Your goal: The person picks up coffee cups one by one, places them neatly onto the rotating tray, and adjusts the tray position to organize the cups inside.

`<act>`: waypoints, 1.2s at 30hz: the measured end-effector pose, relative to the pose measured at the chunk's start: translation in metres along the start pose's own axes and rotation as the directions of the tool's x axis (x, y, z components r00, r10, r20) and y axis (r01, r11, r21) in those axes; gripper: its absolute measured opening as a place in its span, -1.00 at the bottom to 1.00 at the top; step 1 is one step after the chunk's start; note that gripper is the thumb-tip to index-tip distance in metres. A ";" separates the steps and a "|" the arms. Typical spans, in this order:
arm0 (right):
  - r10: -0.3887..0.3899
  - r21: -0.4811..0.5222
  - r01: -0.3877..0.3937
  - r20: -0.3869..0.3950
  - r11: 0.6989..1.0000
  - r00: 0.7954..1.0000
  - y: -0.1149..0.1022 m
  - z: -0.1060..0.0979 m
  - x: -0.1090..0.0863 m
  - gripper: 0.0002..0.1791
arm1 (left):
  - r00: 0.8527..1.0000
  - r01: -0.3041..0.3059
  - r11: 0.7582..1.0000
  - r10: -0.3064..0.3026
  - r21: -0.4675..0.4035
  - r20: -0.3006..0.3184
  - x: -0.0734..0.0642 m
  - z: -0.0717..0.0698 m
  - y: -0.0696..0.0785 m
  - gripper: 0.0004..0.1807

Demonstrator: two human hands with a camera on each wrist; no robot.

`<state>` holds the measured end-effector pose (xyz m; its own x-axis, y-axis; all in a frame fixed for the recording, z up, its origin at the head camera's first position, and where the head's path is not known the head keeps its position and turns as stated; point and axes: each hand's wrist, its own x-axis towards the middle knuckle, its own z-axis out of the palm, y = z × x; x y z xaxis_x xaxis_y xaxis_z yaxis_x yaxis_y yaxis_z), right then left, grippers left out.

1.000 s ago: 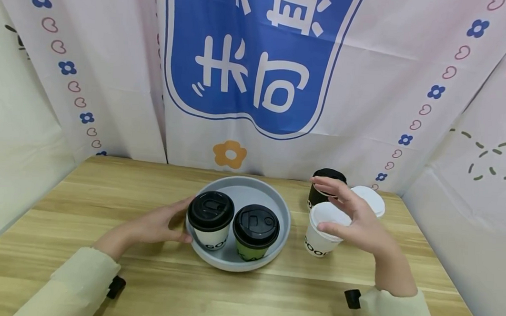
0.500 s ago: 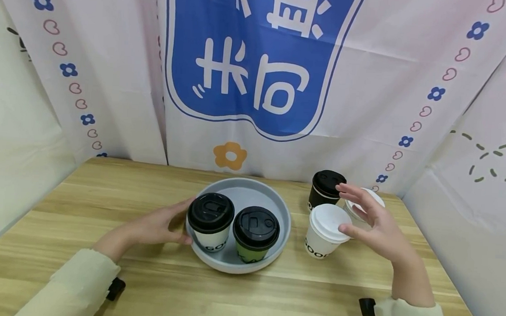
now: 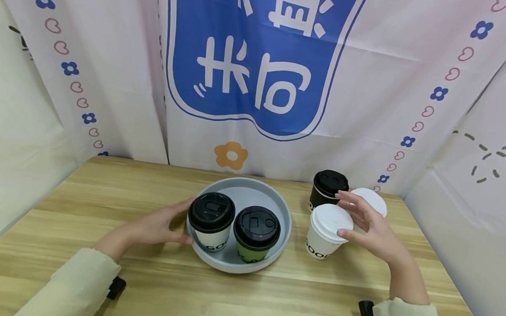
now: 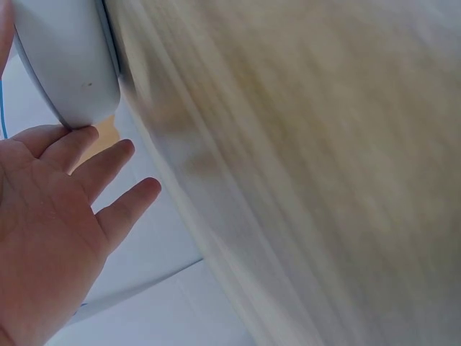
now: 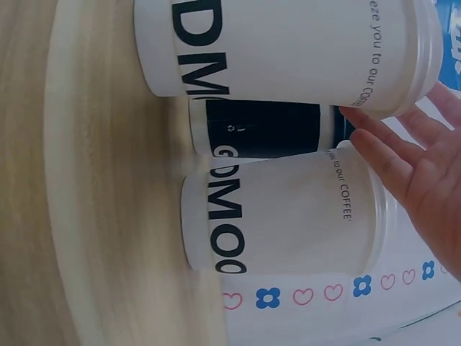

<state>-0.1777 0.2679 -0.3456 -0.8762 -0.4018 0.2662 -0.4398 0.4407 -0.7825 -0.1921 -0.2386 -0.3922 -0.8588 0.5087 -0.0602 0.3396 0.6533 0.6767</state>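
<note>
White cloth backdrop (image 3: 125, 60) behind, printed with a blue panel (image 3: 250, 38), hearts and flowers; pale wood-grain table (image 3: 228, 300) in front. On it, slightly left of centre, a round grey shallow tray (image 3: 251, 189) with a raised rim. Two upright cups in its near part, side by side: white paper cup with black lid (image 3: 212, 215), left; green paper cup with black lid (image 3: 257, 230), right.

Left hand (image 3: 161, 225): at the tray's left side, fingers spread, thumb apart from them; fingertips touch the outer wall in the left wrist view.

Right hand (image 3: 371, 233): fingers and thumb apart around the right side of a white paper cup with white lid (image 3: 328, 224), upright on the table right of the tray. Contact with the lid: cannot tell. Behind: black paper cup with black lid (image 3: 330, 186); second white-lidded white cup (image 3: 373, 202), partly hidden by the hand.
</note>
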 end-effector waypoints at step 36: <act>0.088 -0.074 -0.079 0.125 0.994 0.988 0.018 0.008 0.001 0.16 | 1.000 -0.014 1.000 0.014 -0.013 0.007 0.000 0.000 0.003 0.20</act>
<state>-0.1847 0.2688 -0.3641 -0.8799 -0.4585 0.1245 -0.3828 0.5290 -0.7574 -0.1913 -0.2366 -0.3902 -0.8511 0.5220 -0.0561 0.3463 0.6385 0.6873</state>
